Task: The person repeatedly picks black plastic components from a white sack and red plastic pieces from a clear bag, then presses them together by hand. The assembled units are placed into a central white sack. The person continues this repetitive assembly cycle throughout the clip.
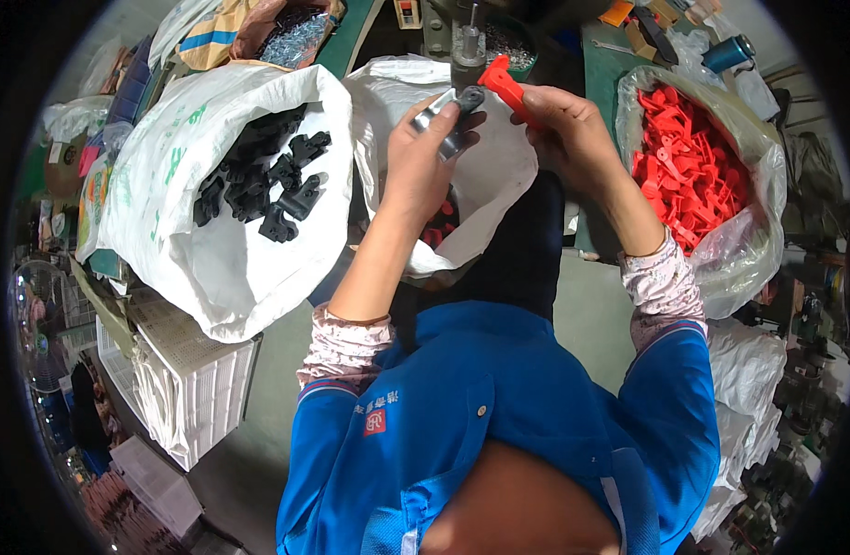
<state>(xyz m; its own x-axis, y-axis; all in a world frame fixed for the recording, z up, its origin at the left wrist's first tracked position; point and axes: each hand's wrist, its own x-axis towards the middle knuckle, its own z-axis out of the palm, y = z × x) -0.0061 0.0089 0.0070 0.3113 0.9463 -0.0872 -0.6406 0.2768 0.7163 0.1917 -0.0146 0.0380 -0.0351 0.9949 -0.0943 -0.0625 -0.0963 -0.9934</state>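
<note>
My left hand [423,153] is closed around a dark, shiny part [451,116] with a rounded end, which resembles the black pieces to the left. Just right of it, my right hand [573,129] pinches a red plastic lever-like piece [506,85] by its lower end. The two parts are close together in front of a machine's metal spindle [471,42]. Below my hands, a white woven sack [501,185] lies open with some red and black pieces down inside. Part of its contents is hidden by my left forearm.
At left a large white sack [152,199] holds black plastic parts [277,176]. At right a clear-lined sack [767,185] is full of red pieces [689,171]. A bag of metal pins [300,37] sits at the back left. White plastic crates [198,388] stand at lower left.
</note>
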